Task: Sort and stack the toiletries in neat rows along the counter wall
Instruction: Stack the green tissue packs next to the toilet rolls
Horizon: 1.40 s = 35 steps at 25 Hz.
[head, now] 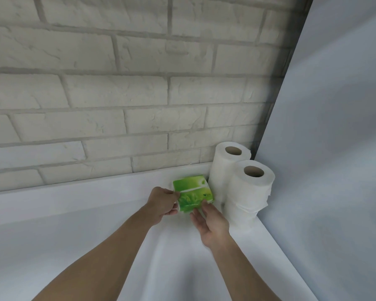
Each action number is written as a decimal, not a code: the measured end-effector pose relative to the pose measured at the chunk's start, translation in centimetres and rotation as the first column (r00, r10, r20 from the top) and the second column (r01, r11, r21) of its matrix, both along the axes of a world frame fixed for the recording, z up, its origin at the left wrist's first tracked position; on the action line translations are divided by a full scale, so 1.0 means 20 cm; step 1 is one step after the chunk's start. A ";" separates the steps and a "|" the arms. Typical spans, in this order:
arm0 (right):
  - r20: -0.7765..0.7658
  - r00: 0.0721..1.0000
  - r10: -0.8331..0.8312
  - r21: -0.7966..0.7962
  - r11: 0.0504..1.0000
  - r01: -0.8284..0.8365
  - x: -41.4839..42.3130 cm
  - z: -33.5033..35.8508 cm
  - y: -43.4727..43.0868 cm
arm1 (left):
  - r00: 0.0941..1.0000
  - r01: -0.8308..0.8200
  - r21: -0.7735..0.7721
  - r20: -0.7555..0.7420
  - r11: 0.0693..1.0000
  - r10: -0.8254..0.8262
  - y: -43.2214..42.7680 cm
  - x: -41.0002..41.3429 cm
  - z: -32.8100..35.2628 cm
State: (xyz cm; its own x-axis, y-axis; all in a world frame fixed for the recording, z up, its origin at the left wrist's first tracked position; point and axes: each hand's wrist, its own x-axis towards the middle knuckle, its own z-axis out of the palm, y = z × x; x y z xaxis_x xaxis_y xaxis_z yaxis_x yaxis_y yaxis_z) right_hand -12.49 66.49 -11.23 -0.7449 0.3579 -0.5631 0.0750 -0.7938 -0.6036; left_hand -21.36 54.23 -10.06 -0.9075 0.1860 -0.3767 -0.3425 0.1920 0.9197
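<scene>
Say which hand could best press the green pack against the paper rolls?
Likely the left hand: it pinches the green pack on the side away from the paper rolls, so it can push toward them. The right hand holds the near corner.

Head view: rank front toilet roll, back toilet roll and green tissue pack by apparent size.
Largest, unranked: front toilet roll and back toilet roll; front nearer, back partly hidden.
Smallest: green tissue pack.
</scene>
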 end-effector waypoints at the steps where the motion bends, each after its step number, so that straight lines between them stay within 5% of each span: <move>1: 0.011 1.000 -0.017 0.013 1.000 0.017 -0.02 0.00 0.00 | 1.000 -0.006 -0.005 -0.008 1.000 0.006 0.01 -0.01 -0.01; 11: 0.038 0.982 -0.185 0.045 0.982 0.184 -0.09 -0.02 0.01 | 0.988 -0.141 -0.013 -0.069 0.990 0.140 0.08 -0.06 -0.08; 21: 0.084 0.983 -0.162 0.060 0.986 0.157 -0.11 -0.03 0.01 | 0.993 -0.115 -0.002 -0.037 0.993 0.115 0.07 -0.02 -0.07; 35: 0.084 0.990 0.114 0.134 0.983 -0.125 0.08 0.08 -0.23 | 0.975 0.002 -0.168 -0.219 0.986 -0.039 -0.31 0.26 0.05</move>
